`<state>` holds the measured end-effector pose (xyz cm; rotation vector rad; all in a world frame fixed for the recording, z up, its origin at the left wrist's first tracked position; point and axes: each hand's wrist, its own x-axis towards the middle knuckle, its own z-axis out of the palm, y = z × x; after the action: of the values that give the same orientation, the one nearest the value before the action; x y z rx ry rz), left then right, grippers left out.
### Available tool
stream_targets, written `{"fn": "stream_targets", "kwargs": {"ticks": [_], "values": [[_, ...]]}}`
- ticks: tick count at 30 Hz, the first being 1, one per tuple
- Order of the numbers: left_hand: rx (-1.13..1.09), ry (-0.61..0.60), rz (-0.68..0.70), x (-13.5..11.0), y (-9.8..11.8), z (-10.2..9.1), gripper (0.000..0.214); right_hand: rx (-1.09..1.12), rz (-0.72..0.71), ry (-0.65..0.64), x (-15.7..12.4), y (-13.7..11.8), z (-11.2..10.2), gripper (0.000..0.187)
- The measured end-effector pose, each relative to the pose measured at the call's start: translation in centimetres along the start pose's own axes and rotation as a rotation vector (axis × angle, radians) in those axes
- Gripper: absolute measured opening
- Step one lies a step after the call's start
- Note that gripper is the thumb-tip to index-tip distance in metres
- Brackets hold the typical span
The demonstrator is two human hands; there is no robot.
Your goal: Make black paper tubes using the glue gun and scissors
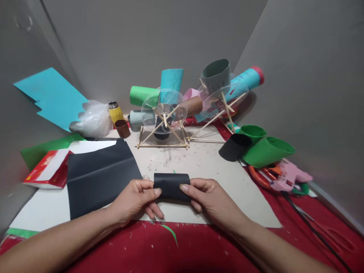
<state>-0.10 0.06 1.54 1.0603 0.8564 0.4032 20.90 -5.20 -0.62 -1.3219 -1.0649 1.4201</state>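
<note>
My left hand and my right hand both pinch a small black paper roll, one at each end, just above a beige cardboard sheet. The thumbs press on top and the fingers curl underneath. A larger black paper sheet lies flat just left of my left hand. Behind the roll stands a stick-and-paper-tube wheel model with clear plastic discs.
Green paper cups and a black cup lie at right, beside a pink glue gun and orange scissors. At left are a red paper packet, a plastic bag, a yellow bottle and blue paper.
</note>
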Motion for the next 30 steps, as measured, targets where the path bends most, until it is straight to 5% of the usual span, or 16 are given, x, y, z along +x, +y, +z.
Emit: {"fn": "stream_targets", "kwargs": {"ticks": [10,30], "values": [[-0.081,-0.016,-0.082,-0.3,-1.0,0.1,0.033,0.145,0.135,0.027,0.1,0.8,-0.8,0.044],[-0.130,-0.030,0.099,0.2,-2.7,0.1,0.043,0.067,0.155,0.090,-1.1,1.7,-0.5,0.039]]}}
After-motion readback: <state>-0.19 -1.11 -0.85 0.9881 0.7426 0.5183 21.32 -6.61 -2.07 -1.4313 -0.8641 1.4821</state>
